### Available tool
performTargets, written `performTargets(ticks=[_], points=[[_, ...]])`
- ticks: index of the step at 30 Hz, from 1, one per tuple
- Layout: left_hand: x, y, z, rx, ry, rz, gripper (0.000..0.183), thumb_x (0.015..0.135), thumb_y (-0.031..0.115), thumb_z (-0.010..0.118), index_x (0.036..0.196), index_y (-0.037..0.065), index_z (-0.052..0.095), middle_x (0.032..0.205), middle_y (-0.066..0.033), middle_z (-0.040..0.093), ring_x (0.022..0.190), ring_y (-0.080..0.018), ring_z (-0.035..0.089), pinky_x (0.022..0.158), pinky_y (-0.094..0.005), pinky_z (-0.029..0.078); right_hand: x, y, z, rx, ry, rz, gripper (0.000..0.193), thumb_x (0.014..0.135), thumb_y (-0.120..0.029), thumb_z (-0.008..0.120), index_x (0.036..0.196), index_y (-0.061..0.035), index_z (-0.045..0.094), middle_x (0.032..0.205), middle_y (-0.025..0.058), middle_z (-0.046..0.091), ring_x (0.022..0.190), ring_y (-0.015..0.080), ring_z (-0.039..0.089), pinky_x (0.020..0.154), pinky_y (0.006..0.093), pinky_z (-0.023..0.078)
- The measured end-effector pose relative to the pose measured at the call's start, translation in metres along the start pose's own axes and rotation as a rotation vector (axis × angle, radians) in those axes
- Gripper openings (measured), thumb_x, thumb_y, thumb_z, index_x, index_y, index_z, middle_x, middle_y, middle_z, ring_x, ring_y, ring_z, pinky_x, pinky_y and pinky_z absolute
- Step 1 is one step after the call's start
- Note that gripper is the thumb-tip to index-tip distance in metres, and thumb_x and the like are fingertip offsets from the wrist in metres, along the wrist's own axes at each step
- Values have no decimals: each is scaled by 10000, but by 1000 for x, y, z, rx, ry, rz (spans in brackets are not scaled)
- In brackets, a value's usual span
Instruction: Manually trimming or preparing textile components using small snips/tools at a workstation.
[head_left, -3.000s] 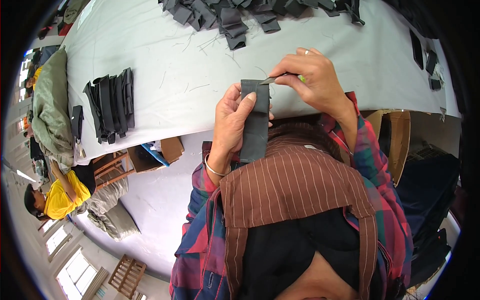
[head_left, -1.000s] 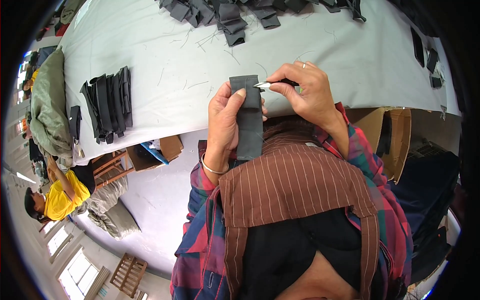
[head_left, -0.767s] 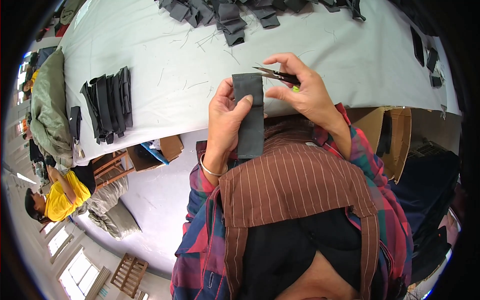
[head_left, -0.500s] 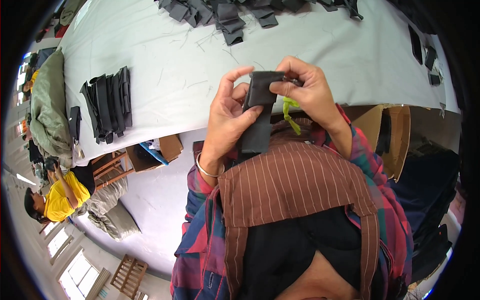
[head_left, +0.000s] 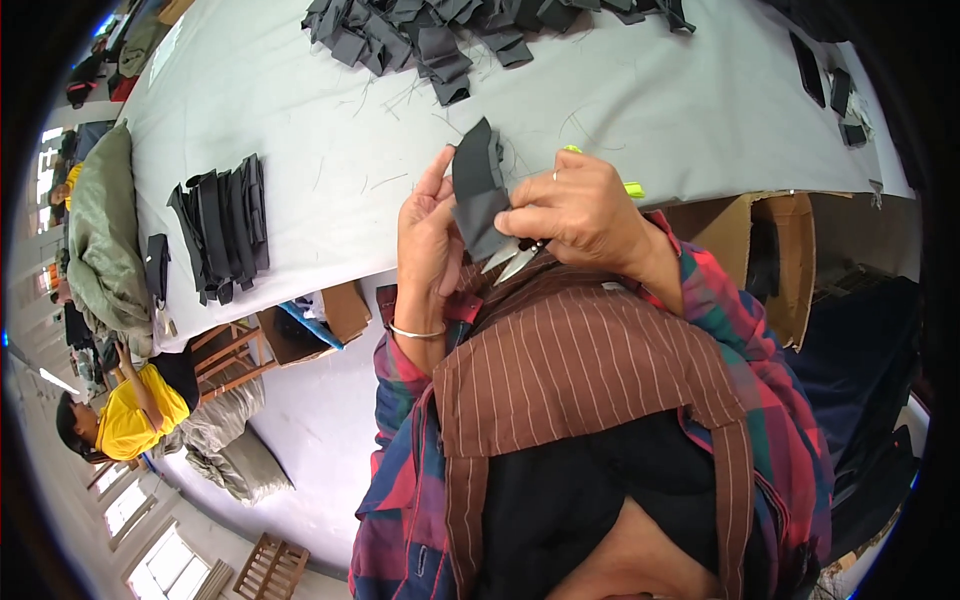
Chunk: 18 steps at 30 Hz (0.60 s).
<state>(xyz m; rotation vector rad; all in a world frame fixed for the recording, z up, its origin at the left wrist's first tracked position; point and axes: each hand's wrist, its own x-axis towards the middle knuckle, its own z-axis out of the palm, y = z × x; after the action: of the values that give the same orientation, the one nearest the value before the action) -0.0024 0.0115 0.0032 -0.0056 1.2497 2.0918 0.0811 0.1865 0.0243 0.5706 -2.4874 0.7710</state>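
Observation:
I hold a small dark grey fabric piece (head_left: 477, 190) up in front of me, above the near edge of a pale grey table (head_left: 620, 110). My left hand (head_left: 425, 245) supports it from the left with thumb and fingertips. My right hand (head_left: 580, 215) pinches its right side and also grips small thread snips (head_left: 512, 262) with a yellow-green handle; the metal blades stick out below the fabric, pointing down-left.
A heap of similar dark fabric pieces (head_left: 450, 35) lies at the table's far edge. A neat stack of black pieces (head_left: 222, 225) sits at the left. A cardboard box (head_left: 775, 250) stands under the table on the right. A person in yellow (head_left: 125, 420) sits low at the left.
The fabric piece has been turned and tilted between my hands. The snips, earlier at its top edge, now point downward beneath it.

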Motion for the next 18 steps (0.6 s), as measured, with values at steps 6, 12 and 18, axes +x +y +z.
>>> performTargets(ticks=[6,12,18], points=[[-2,2,-5,78,70,-155,425,914,177,590,1212,-106,479,962,-81,615,815,-133,591,753,-262,485,-12,-3,11,-115,-181,-160,87,676,-144,585,681,-164,500,656,-16,406,536,148,476,564,298,347],[12,-17,0,504,66,-205,637,753,293,789,1169,-94,500,817,-8,574,671,-53,509,558,-183,397,-13,-10,13,-130,-253,-187,112,740,-183,582,663,-181,500,646,-38,474,591,115,553,587,302,382],[11,-14,15,395,89,-194,425,769,127,758,1072,-33,507,705,43,540,579,-38,470,518,-163,354,-22,-8,13,-104,-349,-114,85,752,-178,568,678,-179,526,647,-33,477,600,125,557,584,303,383]])
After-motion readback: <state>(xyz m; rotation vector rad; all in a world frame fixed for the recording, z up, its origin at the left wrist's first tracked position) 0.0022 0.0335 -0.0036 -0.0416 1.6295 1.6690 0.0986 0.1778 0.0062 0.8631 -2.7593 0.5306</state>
